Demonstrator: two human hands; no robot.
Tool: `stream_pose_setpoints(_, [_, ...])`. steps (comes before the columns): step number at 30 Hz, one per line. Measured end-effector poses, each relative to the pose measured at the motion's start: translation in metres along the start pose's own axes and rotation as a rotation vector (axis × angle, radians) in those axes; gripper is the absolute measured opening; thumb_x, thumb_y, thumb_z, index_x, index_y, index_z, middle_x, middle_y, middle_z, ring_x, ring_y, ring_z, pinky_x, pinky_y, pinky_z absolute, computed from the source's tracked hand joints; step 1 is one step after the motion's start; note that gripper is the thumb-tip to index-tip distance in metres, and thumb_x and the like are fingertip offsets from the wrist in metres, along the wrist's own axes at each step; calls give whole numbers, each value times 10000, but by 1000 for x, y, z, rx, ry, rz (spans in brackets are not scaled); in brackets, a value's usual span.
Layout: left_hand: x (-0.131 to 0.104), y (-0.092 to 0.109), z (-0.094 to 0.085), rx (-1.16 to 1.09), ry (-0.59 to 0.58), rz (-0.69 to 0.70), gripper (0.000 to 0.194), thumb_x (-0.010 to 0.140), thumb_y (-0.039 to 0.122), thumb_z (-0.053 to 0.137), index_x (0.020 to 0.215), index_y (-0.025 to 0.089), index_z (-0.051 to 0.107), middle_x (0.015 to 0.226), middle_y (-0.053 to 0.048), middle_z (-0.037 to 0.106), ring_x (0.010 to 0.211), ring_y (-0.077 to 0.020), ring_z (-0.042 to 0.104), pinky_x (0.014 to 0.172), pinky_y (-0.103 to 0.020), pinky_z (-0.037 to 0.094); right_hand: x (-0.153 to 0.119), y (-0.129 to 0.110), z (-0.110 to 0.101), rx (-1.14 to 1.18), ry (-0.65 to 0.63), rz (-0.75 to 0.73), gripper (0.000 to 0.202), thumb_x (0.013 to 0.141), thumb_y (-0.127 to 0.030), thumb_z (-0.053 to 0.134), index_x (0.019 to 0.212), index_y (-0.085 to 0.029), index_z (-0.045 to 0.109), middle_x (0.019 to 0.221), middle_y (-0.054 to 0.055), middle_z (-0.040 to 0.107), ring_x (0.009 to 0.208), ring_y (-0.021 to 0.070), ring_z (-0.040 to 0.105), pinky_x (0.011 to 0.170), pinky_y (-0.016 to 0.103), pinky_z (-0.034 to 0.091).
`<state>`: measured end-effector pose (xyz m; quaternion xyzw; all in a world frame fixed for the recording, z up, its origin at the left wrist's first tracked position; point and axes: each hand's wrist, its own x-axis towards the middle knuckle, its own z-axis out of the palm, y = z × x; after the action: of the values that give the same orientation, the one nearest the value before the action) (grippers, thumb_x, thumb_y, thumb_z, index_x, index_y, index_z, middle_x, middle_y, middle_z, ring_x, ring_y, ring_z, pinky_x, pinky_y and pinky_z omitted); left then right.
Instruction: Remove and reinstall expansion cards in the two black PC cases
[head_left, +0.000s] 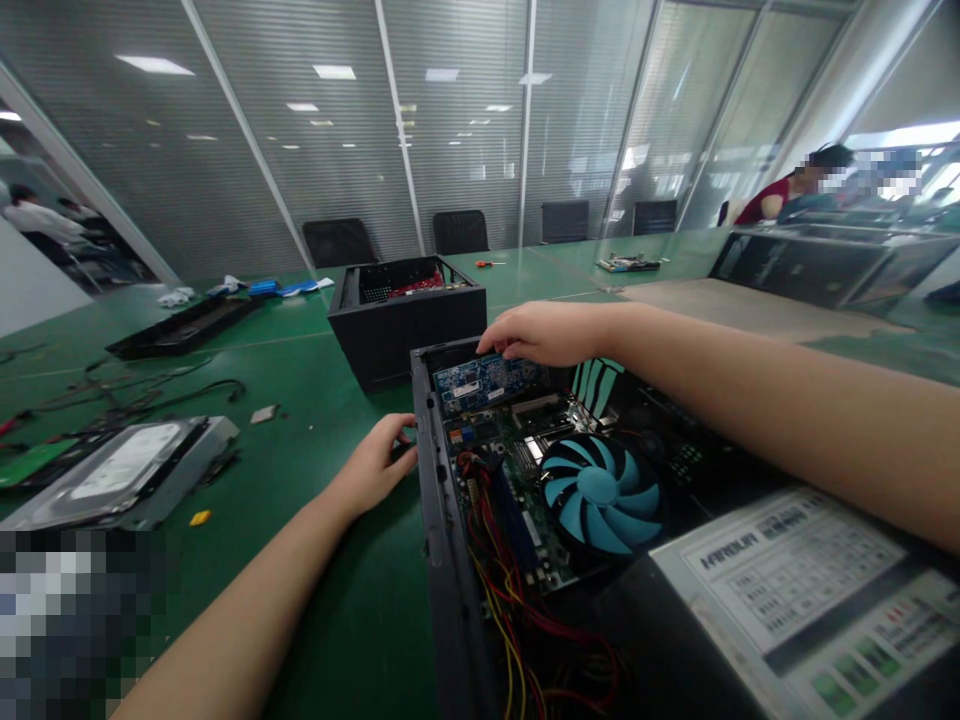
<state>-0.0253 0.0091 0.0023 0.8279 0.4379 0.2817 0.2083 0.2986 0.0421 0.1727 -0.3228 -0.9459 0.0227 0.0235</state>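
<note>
An open black computer case (429, 480) lies in front of me. My right hand (551, 332) reaches over it, its bent fingers closed on the upper edge of a blue expansion card (487, 384) at the far end; its grip is partly hidden. Against the case's left outer wall rest the fingertips of my left hand (377, 462), thumb and fingers apart. Inside sit a cooling fan (600, 490) with light-blue blades, a motherboard (553, 572) mostly covered by it, and red and yellow cables (517, 640). A labelled power supply (795, 570) fills the near right.
A second black case (409, 325) stands just beyond. On the left lie a hard drive (124, 465), loose cables (165, 390) and a black panel (184, 325). A screwdriver (489, 264) and a circuit board (628, 263) lie farther back. A person (780, 200) leans near another case (817, 265).
</note>
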Motion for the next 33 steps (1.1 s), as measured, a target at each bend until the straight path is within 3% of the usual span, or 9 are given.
stream_pose_setpoints(9, [1,2,0,2,-2,23,500,886,427,587,1308,165,534,1275,-136,585,1111,-279,590,1011,-473,505,3,0,1,-107,-22,55,343,885,-161,541,1195,-180,687,1146,101,683,999,218,608,872,340,441])
stream_pose_setpoints(16, [1,2,0,16,-5,16,494,891,423,579,1301,150,540,1222,-131,589,1079,-265,586,973,-450,515,6,2,4,-156,-64,68,293,850,-183,599,1116,-199,719,1023,67,708,890,197,606,755,317,408])
stream_pose_setpoints(22, [3,-1,1,38,-3,19,489,872,412,586,1286,156,536,1254,-123,586,1106,-263,582,1036,-463,488,6,2,4,-225,-96,107,291,834,-234,631,1108,-214,727,987,59,720,826,183,608,684,303,366])
stream_pose_setpoints(29, [2,1,-1,74,-18,-8,459,886,332,565,1306,153,517,1200,-105,603,1037,-217,592,951,-398,515,1,-5,1,-229,-167,206,512,778,-254,700,1288,-234,658,1018,52,729,784,180,614,649,303,349])
stream_pose_setpoints(33, [4,-5,0,110,-35,4,452,885,315,579,1299,142,525,1160,-93,632,1000,-192,588,948,-367,507,1,-3,3,-190,-199,203,541,767,-240,699,1305,-224,648,1007,48,726,784,173,606,674,306,361])
